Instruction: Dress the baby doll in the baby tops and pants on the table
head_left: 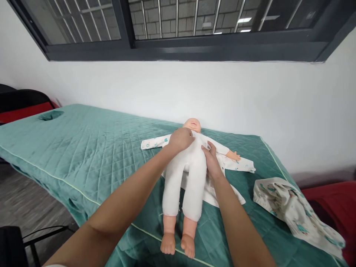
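Observation:
A baby doll (194,159) with a white cloth body lies on its back, its feet towards me. Under it is spread a white printed shirt (239,164), one sleeve out on each side. My left hand (181,140) lies closed over the doll's upper chest and shoulder on the left, and hides the arm there. My right hand (213,160) grips the doll's side at the waist, thumb on the front. The doll's other arm lies bare-handed along the right sleeve, outside it.
Crumpled printed pants (294,211) lie at the right edge of the bed with the green quilted cover (97,148). A white wall (167,89) and barred window (189,48) stand behind. Red and black chairs (27,105) are at the far left; something red (333,196) is at the right.

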Demonstrator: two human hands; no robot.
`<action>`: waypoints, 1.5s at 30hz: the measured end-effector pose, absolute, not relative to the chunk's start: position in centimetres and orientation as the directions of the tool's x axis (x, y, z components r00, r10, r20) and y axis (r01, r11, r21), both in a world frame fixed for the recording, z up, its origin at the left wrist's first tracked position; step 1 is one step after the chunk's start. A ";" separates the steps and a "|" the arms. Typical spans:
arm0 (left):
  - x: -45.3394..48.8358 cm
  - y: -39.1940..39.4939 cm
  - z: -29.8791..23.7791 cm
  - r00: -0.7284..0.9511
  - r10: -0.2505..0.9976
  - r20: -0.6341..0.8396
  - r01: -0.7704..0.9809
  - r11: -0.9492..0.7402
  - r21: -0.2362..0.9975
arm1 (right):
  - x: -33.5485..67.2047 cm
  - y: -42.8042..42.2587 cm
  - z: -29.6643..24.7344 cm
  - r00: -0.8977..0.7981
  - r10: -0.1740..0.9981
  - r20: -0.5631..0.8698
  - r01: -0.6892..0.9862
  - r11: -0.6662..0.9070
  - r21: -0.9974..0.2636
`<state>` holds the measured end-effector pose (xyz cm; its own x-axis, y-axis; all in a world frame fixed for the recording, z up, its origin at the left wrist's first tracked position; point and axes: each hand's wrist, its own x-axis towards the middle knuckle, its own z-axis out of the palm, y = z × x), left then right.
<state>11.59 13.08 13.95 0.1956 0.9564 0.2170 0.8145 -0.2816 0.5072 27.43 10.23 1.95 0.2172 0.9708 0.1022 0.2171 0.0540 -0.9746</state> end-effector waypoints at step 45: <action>25.3 17.5 15.0 0.820 0.552 -0.151 0.567 -0.818 0.094 | 29.8 6.9 7.1 -0.153 0.942 0.300 0.219 0.329 -0.919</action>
